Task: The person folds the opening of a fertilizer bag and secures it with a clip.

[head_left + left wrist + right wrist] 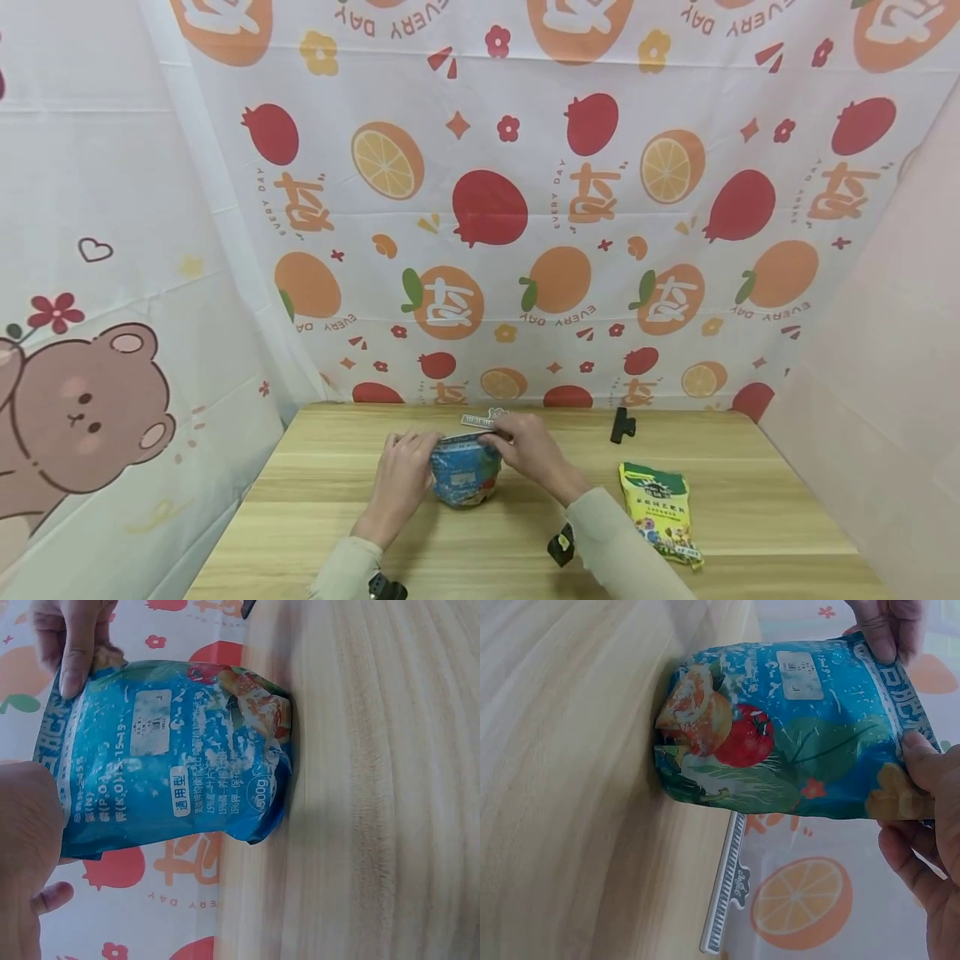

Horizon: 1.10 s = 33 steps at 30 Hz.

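Observation:
A blue fertilizer bag (463, 477) stands upright on the wooden table, held by its top edge between both hands. My left hand (401, 467) grips the top left corner. At the opposite corner, my right hand (528, 450) pinches the edge between thumb and fingers. White printing and a "500g" mark cover the bag's face (157, 750) in the left wrist view. Pictures of a tomato and leafy vegetables show on the bag (780, 742) in the right wrist view. Just behind it lies a white strip-shaped clip (726, 889) with a piano-key pattern.
To the right lies a yellow and green packet (660, 512). A black clip (622, 425) sits farther back on the table (337, 475). Behind the table's rear edge hangs a fruit-print curtain (480, 275), with plainer cloth at both sides.

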Available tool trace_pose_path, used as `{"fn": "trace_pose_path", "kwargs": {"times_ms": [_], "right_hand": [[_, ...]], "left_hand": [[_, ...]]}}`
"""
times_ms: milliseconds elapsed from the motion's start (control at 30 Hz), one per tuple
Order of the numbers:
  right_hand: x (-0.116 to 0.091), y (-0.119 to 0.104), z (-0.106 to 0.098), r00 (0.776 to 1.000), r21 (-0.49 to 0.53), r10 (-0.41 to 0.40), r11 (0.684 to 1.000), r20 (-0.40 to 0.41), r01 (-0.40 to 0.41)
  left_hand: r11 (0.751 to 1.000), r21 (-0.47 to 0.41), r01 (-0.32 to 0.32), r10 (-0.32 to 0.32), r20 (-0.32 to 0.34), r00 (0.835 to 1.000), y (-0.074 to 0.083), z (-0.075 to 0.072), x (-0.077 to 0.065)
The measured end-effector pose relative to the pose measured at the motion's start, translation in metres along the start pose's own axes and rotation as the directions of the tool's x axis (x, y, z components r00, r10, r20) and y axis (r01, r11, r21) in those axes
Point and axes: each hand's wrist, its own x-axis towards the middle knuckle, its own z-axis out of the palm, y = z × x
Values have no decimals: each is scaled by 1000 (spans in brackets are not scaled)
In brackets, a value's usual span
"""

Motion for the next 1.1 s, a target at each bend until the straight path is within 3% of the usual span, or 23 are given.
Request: {"fn": "trace_pose_path", "kwargs": {"times_ms": [200,600,933,1100], "right_hand": [[-1,0,-2,999,-11,-29,1000,-23,29],[-2,-1,-5,998,-61,-62,996,17,63],[-7,4,-9,995,-112,-28,993,95,39],[-9,6,-10,995,-136,-57,988,80,68]], "left_hand": [[1000,-19,3,-3,-24,1000,-2,-2,1],[999,-35,12,-13,-52,999,-6,-2,2],[999,-24,-30,28,-101,995,-9,-5,0],[999,-27,-34,31,-102,994,-9,-7,-2]]}}
